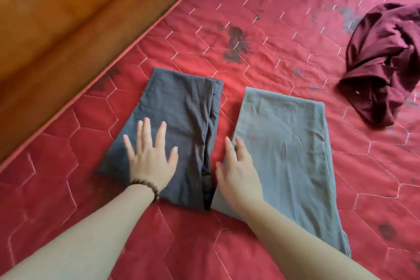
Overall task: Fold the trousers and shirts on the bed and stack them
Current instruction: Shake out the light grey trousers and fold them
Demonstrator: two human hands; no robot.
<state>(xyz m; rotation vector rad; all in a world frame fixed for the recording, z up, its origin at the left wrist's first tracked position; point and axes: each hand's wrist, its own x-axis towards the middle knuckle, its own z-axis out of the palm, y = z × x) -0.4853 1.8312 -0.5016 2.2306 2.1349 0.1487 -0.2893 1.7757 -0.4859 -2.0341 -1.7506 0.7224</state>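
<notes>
Two folded trousers lie side by side on the red quilted bed (261, 18). The dark charcoal trousers (181, 109) are on the left, the lighter grey trousers (284, 138) on the right. My left hand (151, 157), with a beaded bracelet at the wrist, rests flat with spread fingers on the near part of the dark trousers. My right hand (238, 170) lies with straight fingers on the left edge of the grey trousers, next to the gap between the two. A crumpled maroon shirt (384, 61) lies unfolded at the far right.
A brown wooden bed frame (56, 18) runs along the bed's left edge. Dark stains mark the mattress cover (236, 45) beyond the trousers. Bare red cover lies between the trousers and the maroon shirt.
</notes>
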